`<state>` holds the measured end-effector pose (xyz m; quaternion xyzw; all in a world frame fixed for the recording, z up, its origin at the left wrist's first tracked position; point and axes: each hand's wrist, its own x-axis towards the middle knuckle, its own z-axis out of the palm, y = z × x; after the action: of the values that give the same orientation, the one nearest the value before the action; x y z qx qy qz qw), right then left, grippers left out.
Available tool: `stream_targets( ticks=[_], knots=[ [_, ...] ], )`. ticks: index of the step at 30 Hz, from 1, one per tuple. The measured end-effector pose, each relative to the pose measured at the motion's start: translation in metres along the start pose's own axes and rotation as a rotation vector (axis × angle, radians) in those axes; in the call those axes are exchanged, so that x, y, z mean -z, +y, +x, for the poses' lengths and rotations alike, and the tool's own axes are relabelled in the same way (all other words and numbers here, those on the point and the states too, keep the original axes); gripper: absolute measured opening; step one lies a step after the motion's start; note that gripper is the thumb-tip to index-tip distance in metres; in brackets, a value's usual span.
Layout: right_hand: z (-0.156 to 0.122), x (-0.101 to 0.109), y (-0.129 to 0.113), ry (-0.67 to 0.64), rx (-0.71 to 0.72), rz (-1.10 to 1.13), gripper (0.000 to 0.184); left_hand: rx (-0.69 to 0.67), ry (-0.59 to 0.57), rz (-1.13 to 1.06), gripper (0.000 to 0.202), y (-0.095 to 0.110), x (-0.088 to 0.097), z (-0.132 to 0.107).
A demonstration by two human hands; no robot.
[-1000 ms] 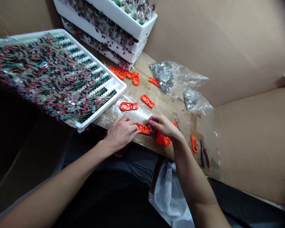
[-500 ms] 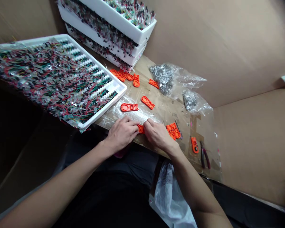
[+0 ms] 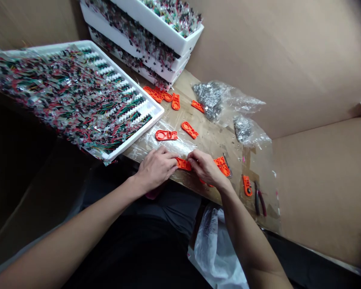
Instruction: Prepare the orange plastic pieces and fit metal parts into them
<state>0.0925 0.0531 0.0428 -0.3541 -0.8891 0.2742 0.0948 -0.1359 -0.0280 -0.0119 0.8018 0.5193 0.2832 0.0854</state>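
An orange plastic piece (image 3: 183, 163) lies flat on the bench between my hands. My left hand (image 3: 155, 168) presses its left end with the fingertips, while my right hand (image 3: 206, 168) pinches its right end. Just past my right hand, a stack of orange pieces (image 3: 222, 166) sits partly hidden by the knuckles. Farther up the bench lie separate orange pieces, one with a round red-orange head (image 3: 166, 135) and another slanted (image 3: 189, 130). Red-handled pliers (image 3: 260, 202) rest at the right.
A white tray of wired components (image 3: 132, 132) stands left of my hands, with stacked white trays (image 3: 156, 24) behind it. Clear bags of metal bits (image 3: 210, 98) lie on the film-covered bench (image 3: 207, 140). Cardboard walls surround it, and a white plastic bag (image 3: 216, 253) hangs below.
My right hand has shifted from covering the orange piece to pinching its right end, so more of the piece shows. The view has moved slightly.
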Motion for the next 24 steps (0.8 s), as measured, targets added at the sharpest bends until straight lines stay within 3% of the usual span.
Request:
stream_targets(
  ticks=[14,24],
  knots=[
    [-0.001,-0.007,-0.002,-0.013,0.06,-0.132,0.014,0.014,0.011,-0.02,0.02,-0.001,-0.001,-0.001],
    [0.001,-0.01,-0.012,-0.116,0.064,-0.466,0.012,0.012,0.003,-0.01,0.021,0.0,0.0,-0.001]
  ],
)
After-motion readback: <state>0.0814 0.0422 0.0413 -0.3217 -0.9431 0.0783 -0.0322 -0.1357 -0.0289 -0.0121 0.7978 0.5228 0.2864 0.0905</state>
